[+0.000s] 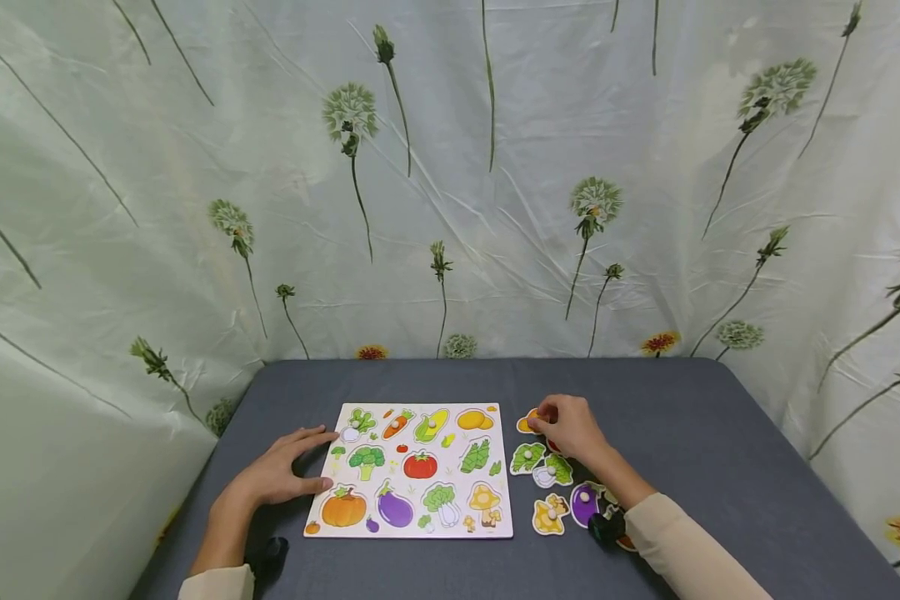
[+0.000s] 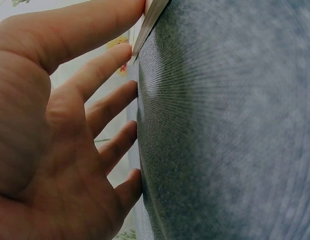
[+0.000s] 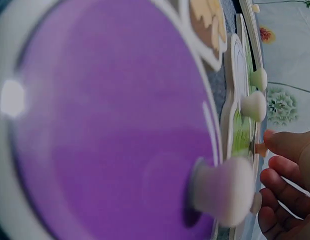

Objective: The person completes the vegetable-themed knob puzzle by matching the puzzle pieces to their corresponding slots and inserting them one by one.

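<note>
A white vegetable puzzle board point(image 1: 450, 467) lies flat, with carrot point(image 1: 397, 425) and corn point(image 1: 430, 426) pieces that show knobs. My left hand point(image 1: 281, 468) is spread at its left edge, thumb and index fingertip at the rim; in the left wrist view the other fingers extend loosely. Right of the board, my right hand point(image 1: 570, 427) pinches an orange-yellow puzzle piece point(image 1: 527, 421), partly hidden by the fingers. In the right wrist view the thumb point(image 3: 285, 143) meets a small orange knob point(image 3: 261, 149).
Near the right hand lie a green leafy piece point(image 1: 527, 457), a cabbage piece point(image 1: 561, 469), a mushroom piece point(image 1: 548, 517) and an eggplant piece point(image 1: 583, 503). More pieces are partly covered by the right wrist. The grey table point(image 1: 690, 433) backs onto a flowered curtain point(image 1: 495, 208).
</note>
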### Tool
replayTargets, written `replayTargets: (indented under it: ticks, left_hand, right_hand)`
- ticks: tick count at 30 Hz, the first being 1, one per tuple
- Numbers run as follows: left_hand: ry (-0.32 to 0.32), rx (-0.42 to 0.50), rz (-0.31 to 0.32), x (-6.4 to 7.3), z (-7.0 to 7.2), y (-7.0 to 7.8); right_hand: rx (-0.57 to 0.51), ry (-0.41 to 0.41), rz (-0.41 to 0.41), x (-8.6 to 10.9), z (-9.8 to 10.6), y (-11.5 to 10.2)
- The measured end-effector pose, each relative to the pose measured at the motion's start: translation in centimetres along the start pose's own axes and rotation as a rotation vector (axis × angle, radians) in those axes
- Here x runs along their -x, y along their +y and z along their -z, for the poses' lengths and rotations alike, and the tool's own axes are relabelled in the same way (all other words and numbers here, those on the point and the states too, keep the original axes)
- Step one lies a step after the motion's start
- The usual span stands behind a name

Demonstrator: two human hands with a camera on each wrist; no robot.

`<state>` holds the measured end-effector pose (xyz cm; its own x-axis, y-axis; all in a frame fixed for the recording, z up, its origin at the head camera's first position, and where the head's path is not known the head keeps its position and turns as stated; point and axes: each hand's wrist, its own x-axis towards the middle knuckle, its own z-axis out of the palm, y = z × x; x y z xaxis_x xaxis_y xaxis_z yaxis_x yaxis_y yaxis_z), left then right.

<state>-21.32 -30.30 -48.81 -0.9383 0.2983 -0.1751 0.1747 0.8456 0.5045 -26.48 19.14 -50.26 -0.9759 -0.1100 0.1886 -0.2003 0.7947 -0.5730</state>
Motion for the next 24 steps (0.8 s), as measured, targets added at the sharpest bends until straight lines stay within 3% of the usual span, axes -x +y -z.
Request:
replayTargets:
  ticks: [4,24]
  left_hand:
    - [0.0,-0.001,-0.011,0.07,-0.02,-0.08]
    - [-0.007,0.0,0.013,-0.08,-0.03,-0.06]
  right_hand:
    - [0.011,-0.011,-0.029,0.07,-0.04,0.36]
    - [0.029,0.005,-0.012,-0.12,-0.42,0.23]
